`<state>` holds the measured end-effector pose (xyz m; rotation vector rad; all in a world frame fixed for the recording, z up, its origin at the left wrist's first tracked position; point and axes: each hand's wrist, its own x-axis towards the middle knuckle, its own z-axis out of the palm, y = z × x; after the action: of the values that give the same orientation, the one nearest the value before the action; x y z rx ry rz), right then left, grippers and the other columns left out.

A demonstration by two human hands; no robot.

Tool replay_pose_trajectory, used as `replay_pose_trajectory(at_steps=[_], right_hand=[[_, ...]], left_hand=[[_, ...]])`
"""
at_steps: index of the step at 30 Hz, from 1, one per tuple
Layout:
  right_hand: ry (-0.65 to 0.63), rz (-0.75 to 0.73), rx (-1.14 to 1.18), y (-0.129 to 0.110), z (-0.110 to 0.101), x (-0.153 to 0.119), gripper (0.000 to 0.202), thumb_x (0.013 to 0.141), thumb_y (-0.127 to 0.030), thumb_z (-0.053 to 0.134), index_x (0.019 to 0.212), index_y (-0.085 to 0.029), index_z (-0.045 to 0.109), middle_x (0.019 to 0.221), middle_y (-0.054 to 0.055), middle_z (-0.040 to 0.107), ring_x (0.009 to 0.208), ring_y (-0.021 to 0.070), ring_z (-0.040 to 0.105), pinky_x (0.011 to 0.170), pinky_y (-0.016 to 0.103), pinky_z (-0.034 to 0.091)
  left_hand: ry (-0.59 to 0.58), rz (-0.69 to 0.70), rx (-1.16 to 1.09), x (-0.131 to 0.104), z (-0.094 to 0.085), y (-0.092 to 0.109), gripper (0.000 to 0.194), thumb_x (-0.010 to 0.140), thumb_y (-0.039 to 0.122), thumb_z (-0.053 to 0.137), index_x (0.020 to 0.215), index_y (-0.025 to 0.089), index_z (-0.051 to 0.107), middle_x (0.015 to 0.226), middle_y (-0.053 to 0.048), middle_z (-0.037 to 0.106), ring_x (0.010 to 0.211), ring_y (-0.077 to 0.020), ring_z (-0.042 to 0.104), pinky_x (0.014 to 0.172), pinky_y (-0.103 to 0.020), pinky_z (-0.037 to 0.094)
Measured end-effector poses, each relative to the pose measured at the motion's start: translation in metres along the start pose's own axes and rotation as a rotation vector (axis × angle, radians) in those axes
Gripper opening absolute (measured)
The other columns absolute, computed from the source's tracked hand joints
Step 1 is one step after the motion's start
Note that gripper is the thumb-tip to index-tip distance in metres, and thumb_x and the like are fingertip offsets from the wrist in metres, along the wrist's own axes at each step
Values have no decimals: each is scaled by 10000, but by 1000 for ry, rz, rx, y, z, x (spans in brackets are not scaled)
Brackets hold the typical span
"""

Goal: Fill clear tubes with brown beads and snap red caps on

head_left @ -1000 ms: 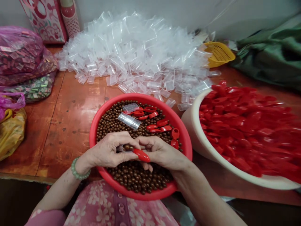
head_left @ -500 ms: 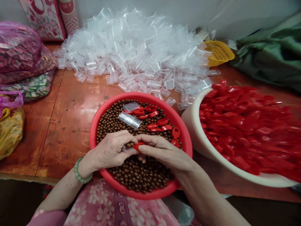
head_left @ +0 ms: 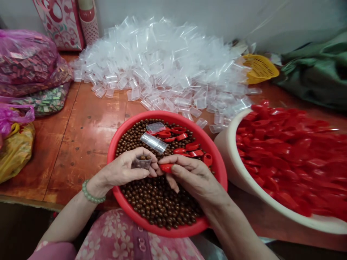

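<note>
At your far left, a purple bag (head_left: 25, 63) of small packed pieces lies on the table (head_left: 81, 122), with a yellow bag (head_left: 18, 153) nearer you. Your left hand (head_left: 126, 166), a green bead bracelet (head_left: 91, 194) at its wrist, is curled around a clear sleeve (head_left: 141, 164), pinching it between thumb and fingers above the left part of the red basin (head_left: 221, 168). The sleeve's open mouth faces up toward you, its wider side running left to right and brown beads showing inside; your hand hides most of its length. Behind, a heap of clear sleeves (head_left: 168, 61) spreads across the table. On the basin's brown beads (head_left: 159, 202), a loose clear sleeve (head_left: 153, 142) slants from far left to near right, with red caps about it. Just right of the held sleeve and apart from it, your right hand (head_left: 193, 175) pinches a red cap (head_left: 166, 167) between thumb and fingers, its long axis roughly left to right, one end toward your left fingertips. Farther right stand the white tub (head_left: 230, 144) of red caps, a yellow basket (head_left: 261, 68) behind it and a dark green cloth (head_left: 317, 74).
</note>
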<state>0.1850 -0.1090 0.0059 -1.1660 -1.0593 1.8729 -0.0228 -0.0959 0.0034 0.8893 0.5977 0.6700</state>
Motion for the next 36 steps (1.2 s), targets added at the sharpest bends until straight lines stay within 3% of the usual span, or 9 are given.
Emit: replay_pose_trajectory(at_steps=[6,9,12,16,22,26,29,33,36], right_hand=[[122,-123,-42,-15,2,7,348,788,-535,684,884,-201,663,598,-2,603,455,112,537,393,232,436],[192,-153,-5,-17,7,15,340,751,-526,726,870,-219,641,537,-38,572,409,100,524,366,210,422],[244,-205,-1,-12,13,21,343,719,-519,754,828,-218,632,557,-44,598,407,92,541,384,206,455],[262,-250,-179,-6,17,22,302,761,-491,723,851,-208,667,585,-25,627,446,109,568,457,247,514],[176,-430,-534,-4,10,16,195,814,-341,693,978,-242,732,924,36,726,830,181,679,757,309,562],[211,-499,-685,0,4,14,147,856,-299,649,966,-252,734,875,31,746,794,182,682,762,320,552],[147,-514,-764,0,1,12,136,859,-299,646,951,-245,730,829,32,745,749,182,683,719,311,552],[-8,-507,-858,-4,-2,7,206,889,-260,598,1067,-234,699,966,57,746,853,190,696,792,317,551],[38,-459,-820,-6,-5,5,213,884,-275,605,1078,-235,682,966,54,739,856,194,689,810,333,550]], left_hand=[[110,-86,-238,2,-3,-4,368,703,214,790,1042,140,667,957,-49,663,862,-118,659,851,-258,496],[92,-141,-260,4,-1,-4,481,669,195,814,1123,152,663,897,-37,667,842,-136,677,823,-277,527],[124,-98,-272,5,2,-5,568,660,194,824,1190,151,625,851,-31,673,816,-128,668,783,-263,540],[163,-72,-200,6,4,-7,421,689,244,811,1053,122,640,879,-44,670,846,-129,651,763,-242,538],[193,-26,-164,6,2,-7,386,673,280,823,962,125,619,874,-35,677,774,-118,665,735,-247,533],[127,-100,-200,5,1,-8,421,656,234,833,997,128,609,871,-42,694,797,-121,684,784,-251,520],[110,-124,-204,4,0,-8,418,648,239,833,985,119,617,882,-60,700,794,-130,685,787,-264,520],[163,-104,-88,6,1,-7,344,645,208,815,927,114,641,801,-27,692,734,-106,652,773,-255,509],[188,-85,45,8,3,-7,278,674,148,764,927,128,650,825,-15,696,779,-112,650,803,-259,495]])
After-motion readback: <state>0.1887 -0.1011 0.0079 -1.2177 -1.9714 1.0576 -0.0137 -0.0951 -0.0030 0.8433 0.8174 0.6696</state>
